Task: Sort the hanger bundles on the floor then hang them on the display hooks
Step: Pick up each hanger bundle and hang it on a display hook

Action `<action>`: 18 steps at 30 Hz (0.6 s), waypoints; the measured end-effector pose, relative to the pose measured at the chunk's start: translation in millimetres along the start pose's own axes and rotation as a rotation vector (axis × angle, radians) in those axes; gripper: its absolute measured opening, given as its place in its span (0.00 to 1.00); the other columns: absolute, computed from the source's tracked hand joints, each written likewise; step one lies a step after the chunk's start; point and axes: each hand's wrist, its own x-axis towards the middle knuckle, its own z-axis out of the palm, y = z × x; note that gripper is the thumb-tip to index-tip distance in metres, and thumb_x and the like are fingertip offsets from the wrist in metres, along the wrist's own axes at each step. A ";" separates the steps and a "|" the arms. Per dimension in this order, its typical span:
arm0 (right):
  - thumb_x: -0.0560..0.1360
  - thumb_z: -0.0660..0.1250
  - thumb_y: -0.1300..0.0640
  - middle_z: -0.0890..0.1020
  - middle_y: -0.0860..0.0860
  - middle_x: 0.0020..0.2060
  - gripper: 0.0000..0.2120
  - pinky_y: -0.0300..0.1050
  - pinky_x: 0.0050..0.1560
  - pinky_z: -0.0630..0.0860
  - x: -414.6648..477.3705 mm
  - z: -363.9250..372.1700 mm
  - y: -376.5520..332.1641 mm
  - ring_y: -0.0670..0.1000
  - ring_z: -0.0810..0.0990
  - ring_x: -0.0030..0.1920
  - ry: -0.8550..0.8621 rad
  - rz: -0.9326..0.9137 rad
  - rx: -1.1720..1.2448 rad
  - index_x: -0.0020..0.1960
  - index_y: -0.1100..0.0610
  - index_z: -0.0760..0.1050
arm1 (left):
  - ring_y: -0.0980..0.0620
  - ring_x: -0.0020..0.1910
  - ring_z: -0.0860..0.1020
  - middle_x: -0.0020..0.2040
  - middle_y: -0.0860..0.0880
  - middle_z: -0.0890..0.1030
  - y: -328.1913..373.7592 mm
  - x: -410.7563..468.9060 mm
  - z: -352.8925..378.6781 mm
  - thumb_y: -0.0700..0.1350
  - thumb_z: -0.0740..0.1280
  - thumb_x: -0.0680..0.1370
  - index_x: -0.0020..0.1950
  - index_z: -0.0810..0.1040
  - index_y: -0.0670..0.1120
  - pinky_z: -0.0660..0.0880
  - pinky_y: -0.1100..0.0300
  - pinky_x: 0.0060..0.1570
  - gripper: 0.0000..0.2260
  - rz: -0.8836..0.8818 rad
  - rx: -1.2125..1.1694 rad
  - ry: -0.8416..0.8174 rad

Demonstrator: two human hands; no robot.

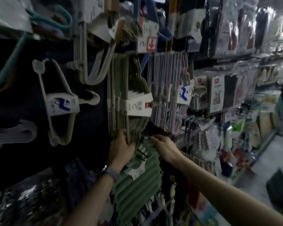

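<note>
A bundle of grey-green hangers [121,88] with a white paper band hangs on the display wall at centre. My left hand [120,148] grips the bottom end of that bundle. My right hand [164,146] reaches in just to the right, fingers stretched toward the dark gap under the bundle and touching the top of a green hanger bundle [137,181] that sits below both hands. A pastel pink-and-blue hanger bundle [168,88] hangs right of the grey-green one. The hook behind the bundles is hidden.
White hanger bundles [59,103] hang at the left, more grey ones [91,62] above. Packaged goods [235,30] fill hooks on the right. The aisle floor [268,162] runs along the right, with a dark bin [279,185] on it.
</note>
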 end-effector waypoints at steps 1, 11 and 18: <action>0.84 0.61 0.42 0.81 0.46 0.58 0.20 0.45 0.59 0.74 -13.6 -2.2 6.1 0.50 0.79 0.59 -0.022 -0.009 -0.076 0.69 0.51 0.78 | 0.47 0.51 0.81 0.55 0.50 0.81 -7.5 -11.9 5.8 0.46 0.70 0.78 0.67 0.73 0.51 0.78 0.54 0.48 0.18 -0.008 0.006 -0.028; 0.84 0.56 0.41 0.80 0.48 0.63 0.20 0.54 0.60 0.79 -181.3 -49.8 123.0 0.53 0.78 0.63 -0.079 0.069 -0.663 0.71 0.47 0.74 | 0.48 0.58 0.79 0.63 0.49 0.79 -18.1 -153.1 111.6 0.48 0.61 0.81 0.69 0.75 0.49 0.79 0.49 0.53 0.17 0.102 0.399 -0.571; 0.85 0.56 0.42 0.76 0.49 0.71 0.24 0.50 0.67 0.72 -382.7 -110.8 230.5 0.54 0.73 0.71 0.050 0.544 -0.671 0.77 0.48 0.68 | 0.44 0.56 0.79 0.56 0.47 0.81 39.2 -311.1 220.5 0.48 0.60 0.79 0.66 0.75 0.50 0.78 0.52 0.50 0.16 0.376 0.561 -0.890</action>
